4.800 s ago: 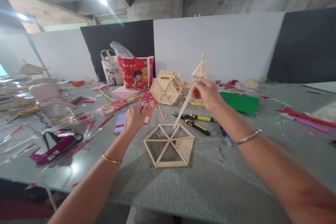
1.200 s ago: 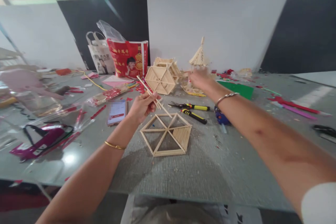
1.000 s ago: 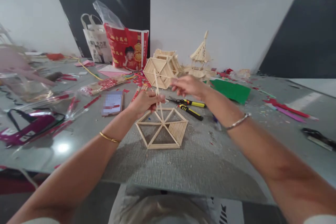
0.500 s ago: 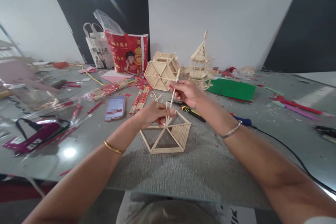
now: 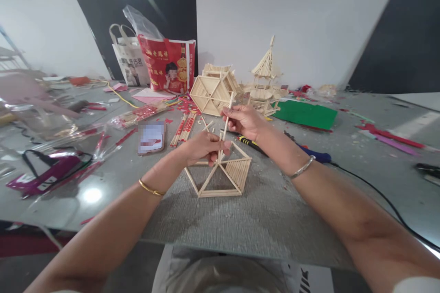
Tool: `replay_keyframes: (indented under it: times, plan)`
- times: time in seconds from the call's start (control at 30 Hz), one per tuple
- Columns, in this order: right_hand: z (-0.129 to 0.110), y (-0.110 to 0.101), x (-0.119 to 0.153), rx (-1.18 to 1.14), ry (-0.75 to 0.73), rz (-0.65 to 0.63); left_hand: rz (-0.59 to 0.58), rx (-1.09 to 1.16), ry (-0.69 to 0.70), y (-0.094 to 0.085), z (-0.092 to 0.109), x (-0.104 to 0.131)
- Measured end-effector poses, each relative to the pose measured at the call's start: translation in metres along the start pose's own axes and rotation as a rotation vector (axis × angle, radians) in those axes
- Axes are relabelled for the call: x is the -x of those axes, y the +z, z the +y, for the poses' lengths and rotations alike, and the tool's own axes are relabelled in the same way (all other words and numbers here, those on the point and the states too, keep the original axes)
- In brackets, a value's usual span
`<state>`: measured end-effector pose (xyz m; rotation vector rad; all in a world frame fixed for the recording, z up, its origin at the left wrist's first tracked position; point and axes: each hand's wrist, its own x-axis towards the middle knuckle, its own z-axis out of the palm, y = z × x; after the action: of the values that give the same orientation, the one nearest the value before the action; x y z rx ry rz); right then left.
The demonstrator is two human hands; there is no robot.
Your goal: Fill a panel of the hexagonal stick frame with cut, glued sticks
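Observation:
A six-sided frame of pale wooden sticks (image 5: 220, 193) rests on the table before me, its spokes meeting in the middle and one wedge at the right filled with sticks laid side by side. My right hand (image 5: 242, 121) pinches a slim wooden stick (image 5: 226, 126) that slants upward. My left hand (image 5: 206, 147) is closed, thumb and fingers pinching short wooden sticks just above the frame's hub. The lower end of the right hand's stick reaches the left fingertips; whether both hands grip that one stick is hard to make out.
Behind stand a hexagonal stick model (image 5: 210, 96) and a stick pagoda (image 5: 264, 73). A phone (image 5: 151, 138), red-printed stick packs (image 5: 184, 129), a yellow-black cutter (image 5: 252, 144), a blue-handled tool (image 5: 318, 154) with a cord, a green sheet (image 5: 305, 113) and a red bag (image 5: 168, 66) lie around.
The view has tipped slightly, so everything sits a little higher or lower. Both hands keep the same pinch over the frame, with hardly any movement.

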<state>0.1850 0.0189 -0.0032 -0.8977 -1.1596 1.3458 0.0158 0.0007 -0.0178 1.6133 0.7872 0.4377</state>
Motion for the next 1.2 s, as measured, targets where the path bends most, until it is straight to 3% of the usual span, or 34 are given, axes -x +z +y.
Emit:
replay_keyframes:
  times: [0.77,1.0,1.2]
  plan:
    - [0.002,-0.001,0.002,0.021,0.025,-0.04,-0.011,-0.01,-0.009,-0.001,-0.003,-0.003]
    - [0.001,-0.004,0.009,0.213,0.151,-0.331,0.038,-0.018,-0.006,-0.008,-0.003,-0.004]
    - [0.005,0.0,0.01,0.296,0.133,-0.374,0.093,-0.058,0.007,-0.009,-0.001,-0.003]
